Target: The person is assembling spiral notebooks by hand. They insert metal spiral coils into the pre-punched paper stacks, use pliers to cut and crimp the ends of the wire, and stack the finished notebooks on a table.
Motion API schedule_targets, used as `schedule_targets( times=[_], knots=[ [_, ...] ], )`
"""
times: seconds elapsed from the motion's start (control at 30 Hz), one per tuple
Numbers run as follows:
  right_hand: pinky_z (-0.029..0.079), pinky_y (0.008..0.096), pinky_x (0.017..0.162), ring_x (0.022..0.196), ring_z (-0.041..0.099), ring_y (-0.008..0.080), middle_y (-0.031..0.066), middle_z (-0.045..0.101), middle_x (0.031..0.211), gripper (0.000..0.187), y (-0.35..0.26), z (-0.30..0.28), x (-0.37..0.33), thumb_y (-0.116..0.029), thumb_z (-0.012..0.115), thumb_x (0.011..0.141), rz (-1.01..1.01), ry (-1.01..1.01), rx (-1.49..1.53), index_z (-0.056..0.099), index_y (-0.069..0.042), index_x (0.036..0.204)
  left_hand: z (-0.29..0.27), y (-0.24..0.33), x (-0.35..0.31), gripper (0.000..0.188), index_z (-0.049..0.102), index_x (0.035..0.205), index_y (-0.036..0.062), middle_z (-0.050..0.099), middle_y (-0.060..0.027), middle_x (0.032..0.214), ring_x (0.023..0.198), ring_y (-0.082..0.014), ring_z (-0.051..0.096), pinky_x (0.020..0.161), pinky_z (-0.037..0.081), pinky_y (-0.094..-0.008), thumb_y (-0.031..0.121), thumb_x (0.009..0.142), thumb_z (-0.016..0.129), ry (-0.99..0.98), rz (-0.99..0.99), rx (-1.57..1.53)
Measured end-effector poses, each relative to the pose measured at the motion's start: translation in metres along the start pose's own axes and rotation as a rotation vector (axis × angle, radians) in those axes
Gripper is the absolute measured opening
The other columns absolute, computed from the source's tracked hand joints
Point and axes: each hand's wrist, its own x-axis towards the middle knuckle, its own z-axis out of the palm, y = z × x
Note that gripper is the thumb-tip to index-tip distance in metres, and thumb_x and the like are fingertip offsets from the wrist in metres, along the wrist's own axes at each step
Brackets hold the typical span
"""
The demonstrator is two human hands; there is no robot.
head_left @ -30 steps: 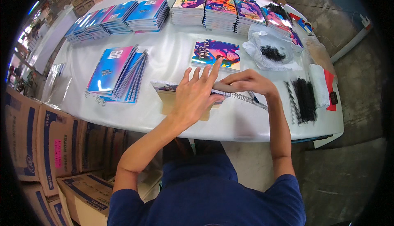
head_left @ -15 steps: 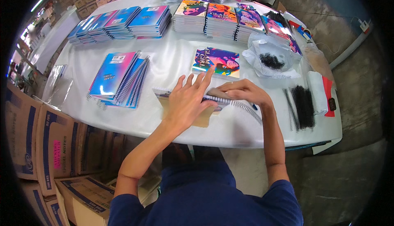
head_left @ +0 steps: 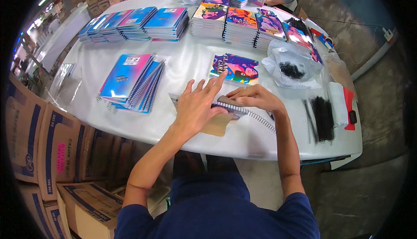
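Observation:
Under my left hand [head_left: 200,104] is a notebook [head_left: 175,98] tilted up on its edge, its punched spine facing my right. The left fingers are spread over the far side, while the thumb rests near the spine. My right hand [head_left: 255,97] is bent with its fingers closed at the spine, by a clear-grey spiral coil [head_left: 262,120] whose loose end trails toward the table's front edge. Something greyish-brown [head_left: 230,101] lies along the spine at the right fingertips; its kind cannot be made out. A brown card [head_left: 215,128] sticks out below the notebook.
Ahead lies a colourful illustrated notebook [head_left: 236,69]. Blue-pink spiral notebooks [head_left: 126,80] are piled at left; further stacks [head_left: 167,19] line the back. At right are black coils [head_left: 322,119], a plastic bag [head_left: 282,74] and a red-handled tool [head_left: 349,104]. Cardboard boxes [head_left: 65,148] stand lower left.
The table's contents appear slightly further right as the view shifts. My hands keep nearly the same pose on the notebook and coil. Across the table, another person's raised hand has dropped from sight.

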Motion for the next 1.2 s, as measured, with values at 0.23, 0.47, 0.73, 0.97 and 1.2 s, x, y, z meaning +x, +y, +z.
schedule_targets(
  times=[0.23,0.47,0.73,0.97,1.2],
  knots=[
    [0.049,0.0353,0.089,0.1,0.063,0.0206,0.0168,0.068,0.107,0.045,-0.005,0.013,0.018,-0.035,0.071,0.079,0.076,-0.016,-0.104,0.07,0.006,0.099,-0.006,-0.008,-0.002,0.104,0.024,0.151,0.024,0.058,-0.0116,0.131,0.122,-0.0331,0.054,0.107,0.035,-0.0498,0.039,0.065,0.08,-0.01,-0.018,-0.018],
    [0.05,0.0313,0.082,0.092,0.063,0.0174,0.0126,0.069,0.104,0.043,-0.006,0.016,0.033,-0.034,0.064,0.088,-0.041,-0.089,-0.145,0.068,0.005,0.106,-0.014,-0.021,-0.01,0.101,0.024,0.151,0.0247,0.055,-0.007,0.136,0.123,-0.035,0.053,0.108,0.034,-0.0512,0.041,0.067,0.078,0.003,-0.047,0.055],
    [0.048,0.0296,0.084,0.092,0.062,0.0162,0.0104,0.07,0.102,0.042,0.003,0.023,0.053,-0.033,0.069,0.084,0.033,-0.094,-0.195,0.07,0.005,0.101,-0.022,-0.032,-0.013,0.1,0.025,0.151,0.0242,0.051,-0.0046,0.14,0.132,-0.0381,0.042,0.111,0.029,-0.0523,0.042,0.068,0.077,0.008,-0.042,0.068],
    [0.047,0.029,0.088,0.098,0.062,0.015,0.011,0.07,0.103,0.037,-0.001,0.025,0.062,-0.026,0.065,0.088,-0.026,-0.095,-0.068,0.069,0.006,0.106,-0.022,-0.048,-0.023,0.11,0.023,0.152,0.0214,0.018,-0.016,0.157,0.14,-0.04,0.028,0.105,0.036,-0.0534,0.028,0.062,0.086,0.157,-0.162,-0.14],
    [0.048,0.0278,0.081,0.089,0.062,0.0152,0.0084,0.07,0.095,0.04,0.007,0.035,0.068,-0.031,0.064,0.09,-0.022,-0.055,-0.048,0.069,0.005,0.107,0.012,-0.066,-0.035,0.115,0.016,0.153,0.0146,0.028,-0.02,0.153,0.138,-0.0355,0.036,0.105,0.041,-0.0386,0.007,0.062,0.086,0.381,-0.359,-0.731]
  ],
)
